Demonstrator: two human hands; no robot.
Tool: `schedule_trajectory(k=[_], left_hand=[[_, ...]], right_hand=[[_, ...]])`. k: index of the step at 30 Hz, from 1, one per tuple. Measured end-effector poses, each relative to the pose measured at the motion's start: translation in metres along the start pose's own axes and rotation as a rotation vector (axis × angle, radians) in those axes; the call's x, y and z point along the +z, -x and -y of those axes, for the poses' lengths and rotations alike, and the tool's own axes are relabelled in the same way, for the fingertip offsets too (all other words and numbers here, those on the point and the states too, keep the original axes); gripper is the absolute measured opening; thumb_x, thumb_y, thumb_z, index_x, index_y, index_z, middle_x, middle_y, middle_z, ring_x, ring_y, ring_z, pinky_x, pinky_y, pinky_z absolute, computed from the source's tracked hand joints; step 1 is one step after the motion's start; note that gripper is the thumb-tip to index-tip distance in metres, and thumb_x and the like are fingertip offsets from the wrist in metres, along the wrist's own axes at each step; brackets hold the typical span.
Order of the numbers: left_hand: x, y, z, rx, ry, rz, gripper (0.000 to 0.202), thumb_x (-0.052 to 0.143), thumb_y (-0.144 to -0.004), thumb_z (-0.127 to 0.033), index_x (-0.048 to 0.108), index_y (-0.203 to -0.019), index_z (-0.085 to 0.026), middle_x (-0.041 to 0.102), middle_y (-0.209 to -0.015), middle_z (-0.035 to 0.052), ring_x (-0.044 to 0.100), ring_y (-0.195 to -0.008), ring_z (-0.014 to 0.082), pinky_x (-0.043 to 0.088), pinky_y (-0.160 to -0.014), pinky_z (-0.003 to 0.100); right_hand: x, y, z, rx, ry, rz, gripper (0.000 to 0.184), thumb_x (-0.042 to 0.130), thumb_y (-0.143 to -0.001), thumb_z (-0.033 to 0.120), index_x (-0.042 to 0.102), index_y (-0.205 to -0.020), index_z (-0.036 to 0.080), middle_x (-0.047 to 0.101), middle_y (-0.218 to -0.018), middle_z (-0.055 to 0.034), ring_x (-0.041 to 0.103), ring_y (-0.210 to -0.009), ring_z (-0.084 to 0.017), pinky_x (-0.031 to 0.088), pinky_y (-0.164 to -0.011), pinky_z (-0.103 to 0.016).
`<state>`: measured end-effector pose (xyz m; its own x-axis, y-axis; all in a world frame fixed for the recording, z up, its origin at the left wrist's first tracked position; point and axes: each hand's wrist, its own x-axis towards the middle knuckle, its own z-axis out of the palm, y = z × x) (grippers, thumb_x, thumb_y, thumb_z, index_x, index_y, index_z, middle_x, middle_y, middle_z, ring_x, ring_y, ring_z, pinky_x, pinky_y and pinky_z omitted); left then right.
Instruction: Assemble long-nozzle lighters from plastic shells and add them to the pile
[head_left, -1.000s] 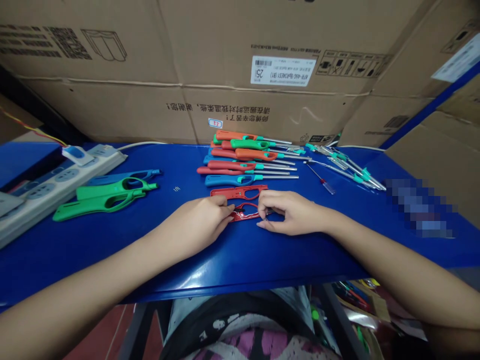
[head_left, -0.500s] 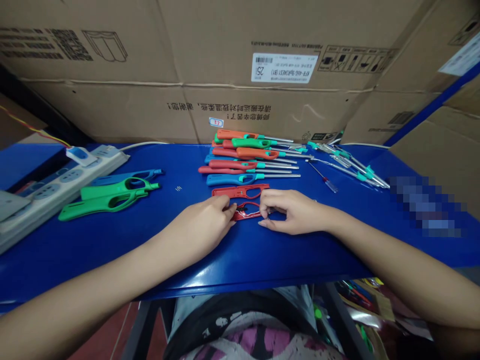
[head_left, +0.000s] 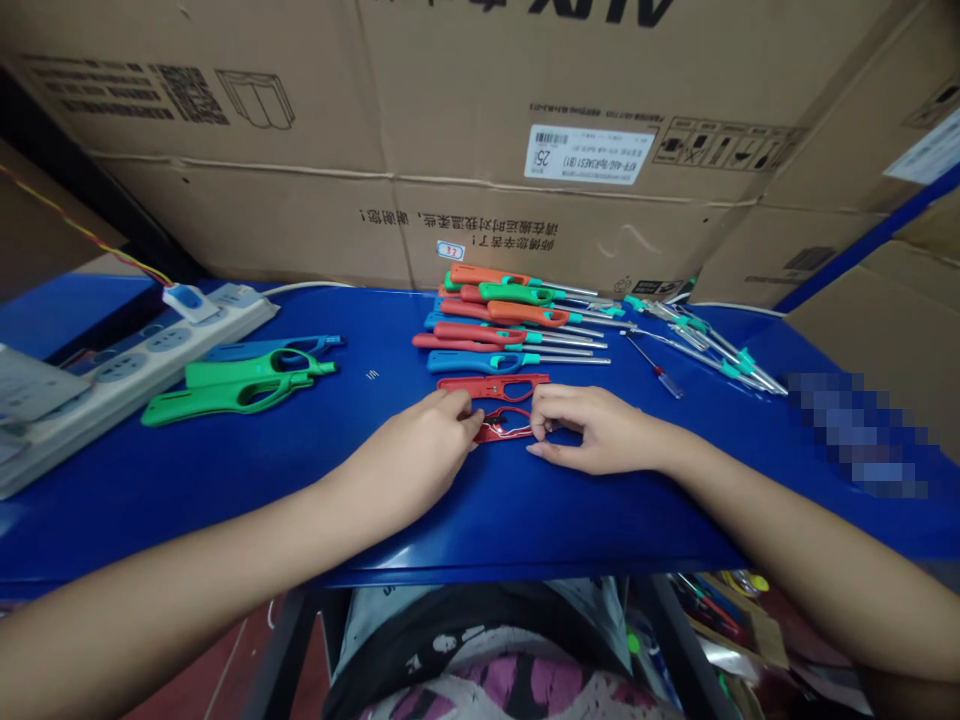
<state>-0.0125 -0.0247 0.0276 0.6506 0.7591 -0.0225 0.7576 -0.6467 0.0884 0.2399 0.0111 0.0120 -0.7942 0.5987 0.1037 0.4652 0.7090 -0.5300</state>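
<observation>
You have 2 red shells before you. The far red shell [head_left: 493, 386] lies bare just beyond your fingers. The near red shell [head_left: 512, 429] sits on the blue table [head_left: 465, 520] between your hands. Your left hand [head_left: 424, 452] pinches its left end, and your right hand [head_left: 600, 432] pinches its right end between thumb and forefinger. To the left lie 2 green shells [head_left: 225, 400] and 1 blue shell [head_left: 270, 348]. Behind them, about 8 finished lighters [head_left: 495, 320] are stacked.

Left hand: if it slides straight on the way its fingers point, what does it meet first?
The near red shell, which the left hand seems to touch at its fingertips. Right behind it in that line sits the right hand, though depth is hard to judge.
</observation>
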Motion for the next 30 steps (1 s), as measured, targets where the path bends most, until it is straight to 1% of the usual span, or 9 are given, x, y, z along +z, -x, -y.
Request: schedule_trajectory(k=[3, 8, 14, 17, 20, 22, 24, 27, 30], left_hand=[[0.001, -0.002, 0.004, -0.004, 0.090, -0.023, 0.033, 0.049, -0.099, -0.017, 0.066, -0.127, -0.013, 0.065, -0.102, 0.0126, 0.064, -0.098, 0.0261, 0.055, -0.089, 0.041], [0.004, -0.003, 0.005, 0.048, 0.094, -0.068, 0.032, 0.045, -0.101, -0.020, 0.073, -0.116, -0.014, 0.063, -0.096, 0.0117, 0.063, -0.090, 0.0229, 0.055, -0.084, 0.038], [-0.003, -0.003, 0.011, 0.043, 0.094, -0.002, 0.024, 0.055, -0.099, -0.026, 0.075, -0.111, -0.019, 0.062, -0.098, 0.0095, 0.063, -0.089, 0.0234, 0.054, -0.078, 0.036], [-0.005, -0.004, 0.012, 0.047, 0.091, -0.001, 0.022, 0.057, -0.098, -0.025, 0.076, -0.108, -0.019, 0.062, -0.097, 0.0090, 0.063, -0.087, 0.0228, 0.053, -0.074, 0.034], [-0.004, -0.005, 0.013, 0.076, 0.135, -0.020, 0.019, 0.060, -0.095, -0.021, 0.076, -0.106, -0.017, 0.063, -0.096, 0.0084, 0.063, -0.087, 0.0220, 0.052, -0.077, 0.033], [-0.003, -0.006, 0.015, 0.086, 0.176, -0.020, 0.019, 0.063, -0.094, -0.018, 0.075, -0.108, -0.017, 0.065, -0.097, 0.0081, 0.064, -0.089, 0.0220, 0.053, -0.081, 0.034], [-0.002, -0.007, 0.017, 0.080, 0.200, -0.019, 0.022, 0.063, -0.093, -0.018, 0.074, -0.112, -0.017, 0.066, -0.100, 0.0084, 0.065, -0.091, 0.0224, 0.054, -0.084, 0.035], [0.001, -0.007, 0.018, 0.082, 0.187, -0.033, 0.023, 0.060, -0.095, -0.021, 0.073, -0.114, -0.017, 0.066, -0.104, 0.0097, 0.065, -0.094, 0.0237, 0.055, -0.085, 0.037], [0.002, -0.007, 0.014, 0.090, 0.113, -0.033, 0.026, 0.053, -0.099, -0.023, 0.072, -0.115, -0.014, 0.065, -0.106, 0.0116, 0.065, -0.096, 0.0247, 0.056, -0.087, 0.038]], right_hand=[[-0.002, 0.000, -0.001, 0.007, 0.014, 0.009, 0.008, 0.062, -0.091, 0.027, 0.061, -0.090, 0.020, 0.062, -0.093, -0.0015, 0.057, -0.080, -0.013, 0.041, -0.071, -0.025], [-0.003, 0.002, -0.002, 0.006, 0.032, 0.003, 0.008, 0.062, -0.091, 0.028, 0.060, -0.090, 0.020, 0.062, -0.093, -0.0016, 0.057, -0.079, -0.013, 0.041, -0.071, -0.025], [-0.002, 0.002, -0.002, -0.002, 0.042, -0.002, 0.008, 0.062, -0.091, 0.028, 0.060, -0.090, 0.020, 0.062, -0.093, -0.0014, 0.057, -0.079, -0.013, 0.039, -0.070, -0.025], [-0.002, 0.001, -0.001, 0.003, 0.041, -0.002, 0.010, 0.061, -0.091, 0.030, 0.060, -0.089, 0.020, 0.061, -0.092, -0.0011, 0.056, -0.079, -0.013, 0.040, -0.070, -0.025], [-0.004, 0.002, -0.002, -0.004, 0.045, 0.011, 0.010, 0.063, -0.090, 0.030, 0.061, -0.089, 0.020, 0.060, -0.092, -0.0012, 0.056, -0.079, -0.013, 0.041, -0.071, -0.025], [-0.006, 0.003, -0.002, -0.026, 0.044, 0.029, 0.007, 0.063, -0.088, 0.025, 0.062, -0.093, 0.021, 0.061, -0.094, -0.0015, 0.056, -0.080, -0.014, 0.043, -0.073, -0.026], [-0.009, 0.005, -0.002, -0.045, 0.042, 0.048, 0.015, 0.062, -0.084, 0.018, 0.063, -0.098, 0.021, 0.061, -0.098, -0.0021, 0.057, -0.084, -0.014, 0.044, -0.076, -0.026], [-0.012, 0.008, -0.002, -0.041, 0.055, 0.067, 0.023, 0.061, -0.081, 0.013, 0.063, -0.103, 0.021, 0.062, -0.102, -0.0031, 0.059, -0.088, -0.015, 0.045, -0.078, -0.027], [-0.012, 0.008, -0.001, -0.028, 0.076, 0.067, 0.019, 0.060, -0.086, 0.016, 0.063, -0.104, 0.021, 0.063, -0.104, -0.0031, 0.060, -0.088, -0.015, 0.044, -0.077, -0.026]])
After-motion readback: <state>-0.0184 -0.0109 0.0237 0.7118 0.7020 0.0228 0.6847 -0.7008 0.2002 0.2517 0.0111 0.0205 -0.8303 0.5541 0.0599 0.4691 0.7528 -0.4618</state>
